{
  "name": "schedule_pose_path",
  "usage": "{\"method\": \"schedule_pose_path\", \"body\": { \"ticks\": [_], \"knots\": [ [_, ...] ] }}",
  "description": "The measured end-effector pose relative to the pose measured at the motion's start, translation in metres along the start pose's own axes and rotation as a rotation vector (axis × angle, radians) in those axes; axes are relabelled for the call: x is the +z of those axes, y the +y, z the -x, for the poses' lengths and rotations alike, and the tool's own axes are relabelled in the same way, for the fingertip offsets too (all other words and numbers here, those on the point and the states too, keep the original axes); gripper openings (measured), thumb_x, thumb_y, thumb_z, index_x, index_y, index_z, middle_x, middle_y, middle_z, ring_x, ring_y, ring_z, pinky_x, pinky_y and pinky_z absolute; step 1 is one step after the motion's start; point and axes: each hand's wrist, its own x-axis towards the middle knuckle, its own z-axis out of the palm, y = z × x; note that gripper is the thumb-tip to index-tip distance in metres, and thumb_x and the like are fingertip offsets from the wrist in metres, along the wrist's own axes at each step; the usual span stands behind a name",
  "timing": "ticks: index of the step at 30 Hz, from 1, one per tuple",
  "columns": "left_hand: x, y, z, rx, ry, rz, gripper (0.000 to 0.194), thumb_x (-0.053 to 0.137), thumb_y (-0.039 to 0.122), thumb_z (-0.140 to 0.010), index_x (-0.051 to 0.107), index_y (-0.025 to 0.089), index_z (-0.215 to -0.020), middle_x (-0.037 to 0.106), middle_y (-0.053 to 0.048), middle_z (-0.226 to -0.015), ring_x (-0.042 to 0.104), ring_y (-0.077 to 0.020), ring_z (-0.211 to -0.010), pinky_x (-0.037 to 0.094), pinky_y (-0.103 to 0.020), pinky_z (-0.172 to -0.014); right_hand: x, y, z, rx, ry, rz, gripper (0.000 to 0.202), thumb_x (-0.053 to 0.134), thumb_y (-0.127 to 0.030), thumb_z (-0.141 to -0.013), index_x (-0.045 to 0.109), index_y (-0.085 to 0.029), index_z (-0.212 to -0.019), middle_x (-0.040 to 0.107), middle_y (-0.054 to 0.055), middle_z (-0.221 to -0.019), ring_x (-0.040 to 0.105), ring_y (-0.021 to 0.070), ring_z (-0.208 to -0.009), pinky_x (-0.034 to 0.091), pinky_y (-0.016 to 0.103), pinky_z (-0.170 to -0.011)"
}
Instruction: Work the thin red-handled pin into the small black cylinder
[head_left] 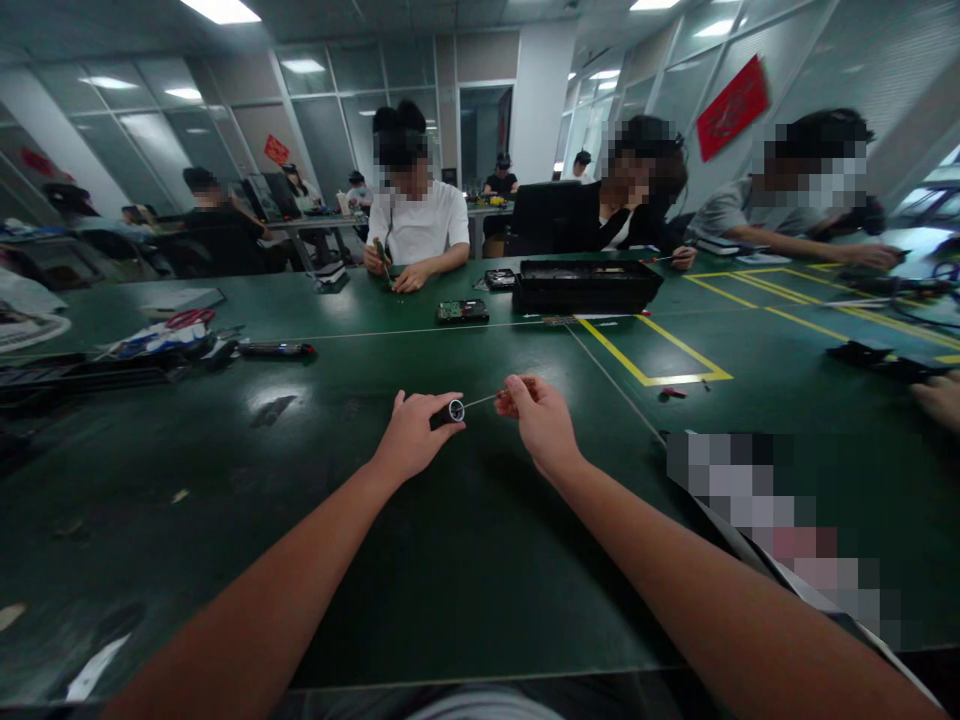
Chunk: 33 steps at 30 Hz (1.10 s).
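Over the green table, my left hand [414, 430] is closed round a small dark cylinder [451, 411], whose light-rimmed round end faces right and toward me. A thin pale rod or wire [480, 401] runs from that end to my right hand [536, 412]. The fingers of my right hand are pinched on the far end of this thin piece. Its tip at the cylinder lies at or inside the rim; which one I cannot tell. Both hands are a short distance apart.
On the green table [360, 600] lie a circuit board [463, 311], a long black tray [587, 287], a dark pen-like tool [276, 349] and a small red item [673, 393]. Several people sit across and to the right. A pixelated sheet [780, 520] lies right.
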Motion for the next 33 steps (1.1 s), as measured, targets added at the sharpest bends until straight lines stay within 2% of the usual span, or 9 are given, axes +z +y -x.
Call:
{"method": "schedule_pose_path", "body": {
  "ticks": [4, 6, 11, 14, 18, 26, 29, 31, 33],
  "knots": [
    [0.0, -0.001, 0.0, 0.001, 0.009, 0.001, 0.041, 0.067, 0.037, -0.09, 0.062, 0.032, -0.131, 0.071, -0.003, -0.111, 0.059, -0.0257, -0.111, 0.019, -0.063, -0.118, -0.005, -0.01, 0.004, -0.081, 0.02, 0.369, 0.047, 0.059, -0.064, -0.087, 0.063, -0.02, -0.07, 0.059, 0.0, -0.055, 0.056, 0.0166, -0.053, 0.041, 0.031, -0.056],
    [0.0, -0.001, 0.0, 0.001, 0.016, -0.001, 0.041, 0.068, 0.036, -0.09, 0.063, 0.032, -0.13, 0.071, -0.002, -0.109, 0.059, -0.0255, -0.11, 0.02, -0.063, -0.118, -0.007, -0.013, 0.004, -0.114, 0.023, 0.471, 0.047, 0.058, -0.063, -0.088, 0.063, -0.021, -0.068, 0.058, 0.0, -0.055, 0.055, 0.017, -0.053, 0.038, 0.031, -0.055],
    [-0.002, -0.004, 0.0, -0.005, 0.018, -0.004, 0.039, 0.068, 0.034, -0.09, 0.064, 0.031, -0.129, 0.071, -0.004, -0.11, 0.059, -0.0263, -0.11, 0.02, -0.064, -0.118, -0.007, -0.011, 0.003, -0.182, -0.117, 0.42, 0.021, 0.054, -0.039, -0.092, 0.065, -0.021, -0.092, 0.068, 0.003, -0.08, 0.061, 0.0179, -0.069, 0.045, 0.031, -0.064],
    [-0.002, -0.005, 0.0, -0.015, 0.025, -0.006, 0.04, 0.068, 0.035, -0.09, 0.064, 0.031, -0.129, 0.071, -0.004, -0.111, 0.059, -0.0265, -0.111, 0.021, -0.064, -0.117, -0.007, -0.009, 0.004, -0.172, -0.164, 0.425, 0.026, 0.051, -0.043, -0.095, 0.066, -0.021, -0.092, 0.066, 0.001, -0.073, 0.061, 0.0179, -0.067, 0.044, 0.031, -0.063],
    [-0.001, -0.004, 0.0, -0.013, 0.013, -0.016, 0.04, 0.067, 0.035, -0.09, 0.064, 0.032, -0.13, 0.071, -0.003, -0.11, 0.059, -0.0261, -0.11, 0.019, -0.064, -0.119, -0.008, -0.011, 0.003, -0.135, -0.113, 0.495, 0.048, 0.042, -0.058, -0.098, 0.071, -0.022, -0.085, 0.064, 0.002, -0.065, 0.06, 0.0192, -0.061, 0.041, 0.032, -0.058],
    [0.001, -0.005, 0.001, 0.014, -0.006, -0.022, 0.039, 0.067, 0.034, -0.09, 0.064, 0.033, -0.13, 0.07, -0.004, -0.113, 0.058, -0.0263, -0.113, 0.017, -0.066, -0.119, -0.006, -0.012, 0.005, -0.144, -0.17, 0.454, 0.029, 0.047, -0.036, -0.096, 0.059, -0.022, -0.119, 0.069, 0.004, -0.091, 0.061, 0.0191, -0.072, 0.044, 0.032, -0.064],
    [0.001, -0.005, 0.001, 0.006, 0.003, -0.029, 0.039, 0.067, 0.033, -0.09, 0.064, 0.033, -0.129, 0.07, -0.004, -0.112, 0.059, -0.0264, -0.111, 0.019, -0.065, -0.118, -0.006, -0.014, 0.006, -0.154, -0.157, 0.459, 0.028, 0.044, -0.042, -0.098, 0.063, -0.023, -0.106, 0.068, 0.003, -0.084, 0.062, 0.0195, -0.072, 0.043, 0.032, -0.065],
    [0.001, -0.003, 0.001, 0.008, -0.003, -0.032, 0.038, 0.067, 0.033, -0.09, 0.065, 0.033, -0.129, 0.07, -0.004, -0.111, 0.059, -0.0267, -0.111, 0.019, -0.065, -0.118, -0.006, -0.016, 0.006, -0.181, -0.123, 0.521, 0.036, 0.04, -0.048, -0.1, 0.065, -0.023, -0.091, 0.067, 0.003, -0.078, 0.062, 0.0203, -0.072, 0.042, 0.033, -0.066],
    [0.001, -0.003, 0.002, 0.012, -0.011, -0.037, 0.038, 0.066, 0.034, -0.09, 0.065, 0.032, -0.129, 0.07, -0.004, -0.111, 0.058, -0.0271, -0.112, 0.019, -0.065, -0.118, -0.005, -0.018, 0.007, -0.2, -0.105, 0.554, 0.037, 0.038, -0.046, -0.1, 0.065, -0.023, -0.087, 0.066, 0.003, -0.077, 0.062, 0.0205, -0.072, 0.041, 0.033, -0.066]
  ]
}}
